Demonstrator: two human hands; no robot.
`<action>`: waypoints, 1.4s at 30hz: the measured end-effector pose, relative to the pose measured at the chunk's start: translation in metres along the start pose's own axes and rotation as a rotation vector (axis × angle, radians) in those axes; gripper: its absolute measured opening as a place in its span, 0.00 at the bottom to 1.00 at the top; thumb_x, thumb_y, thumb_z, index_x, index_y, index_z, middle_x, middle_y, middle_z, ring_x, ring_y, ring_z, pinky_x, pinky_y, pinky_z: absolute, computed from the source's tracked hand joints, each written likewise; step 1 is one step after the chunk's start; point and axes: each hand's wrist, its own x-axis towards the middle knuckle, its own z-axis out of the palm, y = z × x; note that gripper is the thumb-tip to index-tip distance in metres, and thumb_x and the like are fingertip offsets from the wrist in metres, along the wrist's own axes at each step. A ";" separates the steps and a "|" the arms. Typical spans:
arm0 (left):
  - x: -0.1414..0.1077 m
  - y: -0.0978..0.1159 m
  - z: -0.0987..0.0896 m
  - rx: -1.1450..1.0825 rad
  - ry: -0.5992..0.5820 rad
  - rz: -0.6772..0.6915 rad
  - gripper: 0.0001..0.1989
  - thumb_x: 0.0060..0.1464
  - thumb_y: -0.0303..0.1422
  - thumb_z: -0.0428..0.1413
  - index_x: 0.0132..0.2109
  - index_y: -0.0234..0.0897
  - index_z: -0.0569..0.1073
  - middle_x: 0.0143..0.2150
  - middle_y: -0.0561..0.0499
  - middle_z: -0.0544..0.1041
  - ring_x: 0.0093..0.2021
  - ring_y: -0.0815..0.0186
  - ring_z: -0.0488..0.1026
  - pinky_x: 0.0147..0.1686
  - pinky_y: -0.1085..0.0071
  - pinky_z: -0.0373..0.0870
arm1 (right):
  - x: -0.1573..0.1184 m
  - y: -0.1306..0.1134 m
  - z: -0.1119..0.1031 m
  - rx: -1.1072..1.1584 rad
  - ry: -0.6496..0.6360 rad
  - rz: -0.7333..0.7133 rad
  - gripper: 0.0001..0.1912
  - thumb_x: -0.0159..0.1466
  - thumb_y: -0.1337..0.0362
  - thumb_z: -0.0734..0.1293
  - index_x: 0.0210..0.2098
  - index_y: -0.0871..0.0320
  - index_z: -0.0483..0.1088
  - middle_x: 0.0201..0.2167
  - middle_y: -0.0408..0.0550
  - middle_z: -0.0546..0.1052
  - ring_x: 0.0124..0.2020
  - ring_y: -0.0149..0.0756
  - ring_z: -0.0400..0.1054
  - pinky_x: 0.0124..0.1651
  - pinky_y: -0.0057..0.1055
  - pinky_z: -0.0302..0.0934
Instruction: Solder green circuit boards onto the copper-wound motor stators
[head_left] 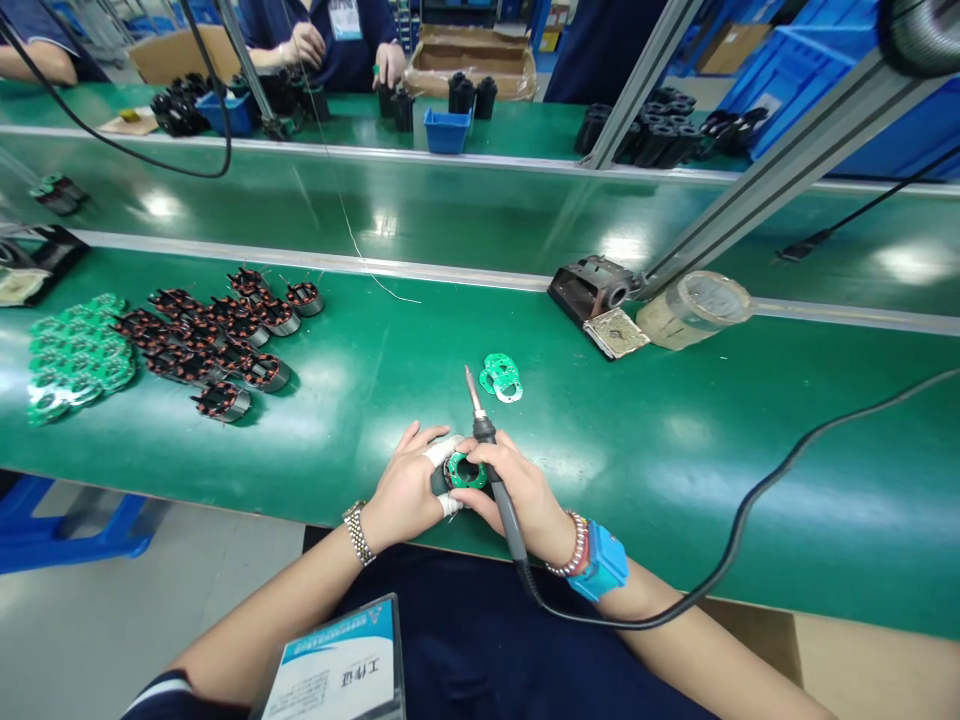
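1. Lying at the far left of the green bench mat [637,450], a heap of green ring-shaped circuit boards [75,360] sits just beside rows of copper-wound stators [217,340] in dark frames, all well apart from both hands.

2. The left hand [405,490] comes in from the lower left, with a metal watch [358,530] on its wrist. Its fingers [409,455] are slightly spread and curl over the top of the work, while white finger wraps [439,452] press against its edge, pinching it from the left.

3. Between the hands, close to the front edge of the bench, a green ring board [466,470] sits on a dark wound stator [439,482], its face turned up. The left hand is the one gripping it; the right hand's fingers [476,452] touch its right side.

4. The right hand [517,495] comes in from the lower right and grips a soldering iron [499,490] like a pen, its fingers close together around the handle. The iron's long axis runs up and to the left, away from the person, and its tip [471,385] points past the ring, clear of it. A blue wrist strap [598,560] sits on that wrist, and a black cord [750,500] trails off to the right.

5. Farther right, beyond the tip, lie small green boards [501,378], then a scorched iron stand [589,290], a metal tray [615,333] and a clear plastic cylinder [694,310] on its side.
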 end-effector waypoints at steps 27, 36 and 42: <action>-0.028 0.001 -0.005 -0.173 0.028 -0.096 0.36 0.46 0.32 0.58 0.61 0.38 0.53 0.57 0.41 0.65 0.56 0.56 0.64 0.53 0.58 0.64 | -0.027 -0.006 -0.013 0.041 -0.013 0.166 0.20 0.56 0.70 0.65 0.44 0.54 0.54 0.52 0.59 0.67 0.54 0.43 0.62 0.51 0.42 0.61; -0.008 -0.010 -0.018 -0.559 0.179 -0.260 0.05 0.46 0.33 0.57 0.31 0.36 0.74 0.32 0.48 0.79 0.33 0.63 0.75 0.39 0.67 0.72 | -0.010 0.000 0.001 0.049 -0.052 0.128 0.21 0.54 0.74 0.65 0.44 0.55 0.56 0.55 0.60 0.64 0.55 0.43 0.61 0.52 0.42 0.60; 0.005 0.002 -0.014 -1.011 0.157 -0.528 0.12 0.37 0.30 0.62 0.32 0.33 0.71 0.19 0.57 0.73 0.20 0.71 0.70 0.25 0.75 0.69 | -0.008 0.006 -0.016 0.136 -0.120 0.086 0.18 0.56 0.76 0.59 0.44 0.56 0.54 0.54 0.62 0.65 0.54 0.39 0.63 0.50 0.39 0.62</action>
